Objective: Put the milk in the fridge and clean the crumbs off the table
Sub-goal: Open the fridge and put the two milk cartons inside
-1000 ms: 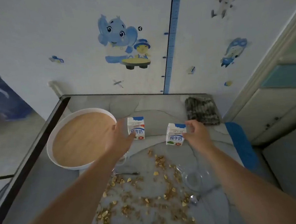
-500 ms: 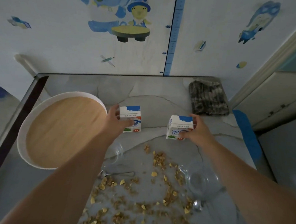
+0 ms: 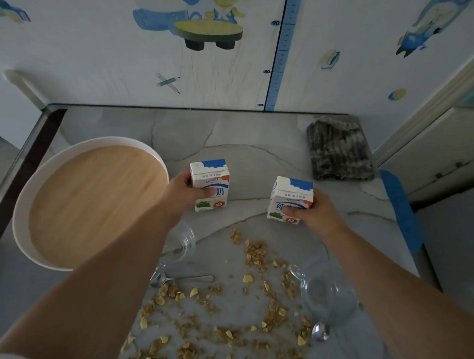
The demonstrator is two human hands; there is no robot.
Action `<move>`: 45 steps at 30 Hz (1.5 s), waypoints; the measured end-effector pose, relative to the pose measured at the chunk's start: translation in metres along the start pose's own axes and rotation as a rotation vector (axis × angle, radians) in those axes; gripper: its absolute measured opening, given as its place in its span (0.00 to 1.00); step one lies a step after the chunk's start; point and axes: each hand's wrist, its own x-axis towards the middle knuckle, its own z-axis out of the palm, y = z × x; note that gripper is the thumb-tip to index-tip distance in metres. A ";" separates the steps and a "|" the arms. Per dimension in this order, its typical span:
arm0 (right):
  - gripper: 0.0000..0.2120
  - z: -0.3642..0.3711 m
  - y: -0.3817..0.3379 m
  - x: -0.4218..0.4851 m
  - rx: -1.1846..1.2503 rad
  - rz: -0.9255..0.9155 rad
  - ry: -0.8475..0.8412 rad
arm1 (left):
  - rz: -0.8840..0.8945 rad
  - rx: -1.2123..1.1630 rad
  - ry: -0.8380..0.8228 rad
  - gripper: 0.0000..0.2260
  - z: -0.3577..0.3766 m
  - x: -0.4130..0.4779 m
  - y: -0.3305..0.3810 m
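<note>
Left milk carton (image 3: 210, 185): upright near the middle of the bench (image 3: 255, 139), gripped by my left hand (image 3: 182, 192), thumb across its front face, remaining fingers (image 3: 187, 173) wrapped around its left side. Whether its base touches the bench cannot be determined.

Right milk carton (image 3: 291, 199): to the right and slightly nearer, tilted with its top leaning left, gripped by my right hand (image 3: 314, 213), thumb pressed on the front face, the palm behind its right side.

Crumbs (image 3: 258, 254): scattered across the near half of the bench, starting just in front of both cartons.

Among the crumbs: a metal spoon (image 3: 181, 278) lies near left, beside a clear glass cup (image 3: 182, 242) partly hidden under my left forearm. A second clear glass cup (image 3: 327, 293) sits near right, with another spoon bowl (image 3: 320, 332) just in front of it.

Left of the cartons: a round white tray with wooden base (image 3: 93, 202). Far right: a folded dark cleaning cloth (image 3: 338, 151). A wall with cartoon stickers (image 3: 207, 23) borders the bench's far edge.
</note>
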 end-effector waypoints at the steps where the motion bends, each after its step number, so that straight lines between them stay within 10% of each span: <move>1: 0.18 0.000 -0.003 -0.002 0.022 -0.003 0.008 | 0.001 -0.025 0.003 0.20 0.001 -0.003 0.003; 20: 0.04 -0.057 -0.096 -0.145 0.551 -0.147 0.036 | 0.158 -0.336 -0.031 0.07 0.035 -0.169 0.101; 45: 0.14 -0.198 -0.055 -0.391 0.705 -0.267 0.436 | 0.299 -0.319 -0.356 0.07 0.199 -0.344 0.147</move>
